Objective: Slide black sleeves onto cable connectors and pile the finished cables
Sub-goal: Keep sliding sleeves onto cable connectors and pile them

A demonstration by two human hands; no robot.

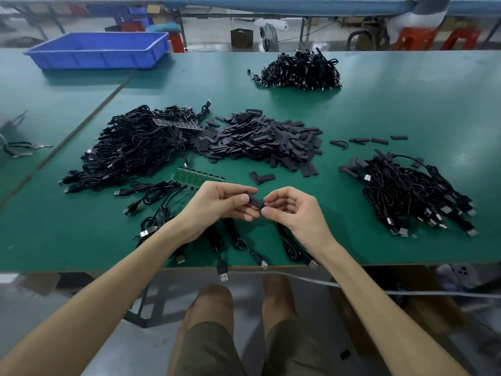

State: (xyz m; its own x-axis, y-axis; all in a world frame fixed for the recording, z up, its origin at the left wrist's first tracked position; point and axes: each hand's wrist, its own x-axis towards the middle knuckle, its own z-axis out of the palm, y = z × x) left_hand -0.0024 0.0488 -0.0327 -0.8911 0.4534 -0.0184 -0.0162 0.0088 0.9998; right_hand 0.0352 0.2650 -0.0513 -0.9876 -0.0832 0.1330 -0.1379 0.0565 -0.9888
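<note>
My left hand and my right hand meet above the near part of the green table. Between them is a black sleeve; my left thumb and fingers pinch one end and my right fingertips pinch the other. Whether a connector is inside the sleeve is hidden. A heap of loose black sleeves lies just beyond my hands. A big tangle of black cables lies to the left. Another pile of cables lies to the right. Several cables trail under my hands to the table's front edge.
A green circuit board strip lies just behind my left hand. A third cable pile sits at the far middle. A blue plastic bin stands at the far left. A few loose sleeves lie to the right. My knees are below the table edge.
</note>
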